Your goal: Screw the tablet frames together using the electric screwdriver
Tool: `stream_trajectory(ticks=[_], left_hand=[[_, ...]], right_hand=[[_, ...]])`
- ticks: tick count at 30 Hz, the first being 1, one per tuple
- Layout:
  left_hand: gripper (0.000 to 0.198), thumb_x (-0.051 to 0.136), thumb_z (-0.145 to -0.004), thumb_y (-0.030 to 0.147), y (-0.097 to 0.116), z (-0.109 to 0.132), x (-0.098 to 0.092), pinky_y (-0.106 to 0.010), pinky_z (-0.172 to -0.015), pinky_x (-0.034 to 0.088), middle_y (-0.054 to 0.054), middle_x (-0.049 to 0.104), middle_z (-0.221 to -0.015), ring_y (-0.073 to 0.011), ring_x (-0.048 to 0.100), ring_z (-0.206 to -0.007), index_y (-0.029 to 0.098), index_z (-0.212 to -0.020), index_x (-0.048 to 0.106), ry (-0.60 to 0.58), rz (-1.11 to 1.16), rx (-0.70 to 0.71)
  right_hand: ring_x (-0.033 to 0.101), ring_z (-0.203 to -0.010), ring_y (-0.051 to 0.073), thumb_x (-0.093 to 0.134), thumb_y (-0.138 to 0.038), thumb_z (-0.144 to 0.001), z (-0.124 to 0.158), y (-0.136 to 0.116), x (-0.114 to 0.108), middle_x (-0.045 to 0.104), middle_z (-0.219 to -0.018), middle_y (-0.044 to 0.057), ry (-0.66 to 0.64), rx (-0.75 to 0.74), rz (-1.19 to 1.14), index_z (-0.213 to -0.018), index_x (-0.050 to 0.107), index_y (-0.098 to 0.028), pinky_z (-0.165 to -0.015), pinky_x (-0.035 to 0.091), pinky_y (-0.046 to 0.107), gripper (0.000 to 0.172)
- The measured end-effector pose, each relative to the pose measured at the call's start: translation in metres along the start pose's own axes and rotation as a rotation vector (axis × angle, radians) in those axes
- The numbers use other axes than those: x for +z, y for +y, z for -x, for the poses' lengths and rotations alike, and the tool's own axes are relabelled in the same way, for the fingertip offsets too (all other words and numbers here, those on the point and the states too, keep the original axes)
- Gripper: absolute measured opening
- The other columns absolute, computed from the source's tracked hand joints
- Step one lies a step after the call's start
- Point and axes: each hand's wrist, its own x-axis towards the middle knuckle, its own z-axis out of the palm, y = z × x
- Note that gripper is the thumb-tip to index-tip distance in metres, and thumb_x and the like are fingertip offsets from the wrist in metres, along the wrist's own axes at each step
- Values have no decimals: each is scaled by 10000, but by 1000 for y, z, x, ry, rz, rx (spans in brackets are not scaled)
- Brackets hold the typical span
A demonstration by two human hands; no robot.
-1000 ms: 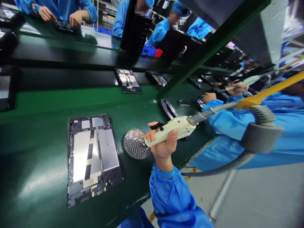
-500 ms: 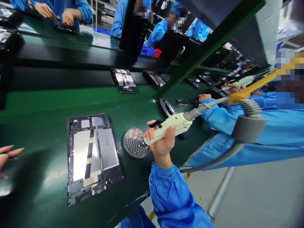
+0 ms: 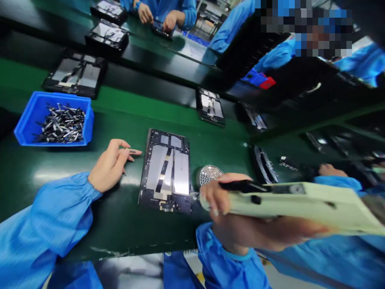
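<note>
My right hand [image 3: 240, 216] grips a cream electric screwdriver [image 3: 288, 204], its tip near the lower right corner of an open tablet chassis [image 3: 167, 170] lying on the green belt. A round perforated screw dish [image 3: 209, 174] sits just right of the tablet. My left hand [image 3: 110, 164] reaches toward the tablet's left edge, pinching a small dark strip part [image 3: 132, 151] between thumb and fingers. Both sleeves are blue.
A blue bin [image 3: 30, 120] of metal strip parts stands at the left. More open tablets [image 3: 210, 106] lie further along the green belt [image 3: 120, 108], and black trays [image 3: 75, 74] behind. Co-workers in blue work across [image 3: 168, 18] and at the right [image 3: 331, 170].
The view swung left, bringing the blue bin into sight. My left hand came in from the left holding a small part. My right hand moved the screwdriver from the screw dish toward the tablet.
</note>
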Motion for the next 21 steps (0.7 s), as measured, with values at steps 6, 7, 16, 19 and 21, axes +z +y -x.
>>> stream_trajectory(ticks=[6,7,16,19,21], left_hand=[[237,563,-930,433,-10,-2,-1,-253,-541,511,-134,754,-1154,-216,704,-882,196,-923,548,11,32,122],[222,595,-912,404,-10,-3,-2,-249,-554,501,-123,745,-1143,-205,691,-869,183,-891,603,34,4,172],[81,692,-900,161,28,-8,52,-263,-770,490,-17,736,-873,-147,653,-788,181,-878,767,-102,-4,323],[73,710,-900,137,37,-11,87,-256,-796,479,-12,749,-874,-154,661,-813,175,-867,763,-298,-28,302],[83,711,-895,129,37,-12,102,-252,-778,469,-11,749,-860,-158,661,-806,173,-841,756,-383,-89,246]], right_hand=[[428,-393,149,698,-884,-743,11,12,38,489,-465,-31,-203,3,-132,-883,783,-188,-441,402,304,715],[424,-394,147,683,-887,-753,10,15,38,487,-470,-34,-211,-1,-127,-892,783,-188,-447,407,304,720],[422,-396,149,714,-879,-727,9,23,36,497,-478,-37,-244,24,-95,-816,755,-195,-461,383,296,691],[420,-400,154,706,-902,-709,9,22,40,500,-473,-34,-255,26,-59,-787,741,-194,-480,378,306,713],[410,-399,156,689,-912,-715,10,22,43,495,-469,-36,-255,27,-51,-778,724,-201,-486,376,312,714]])
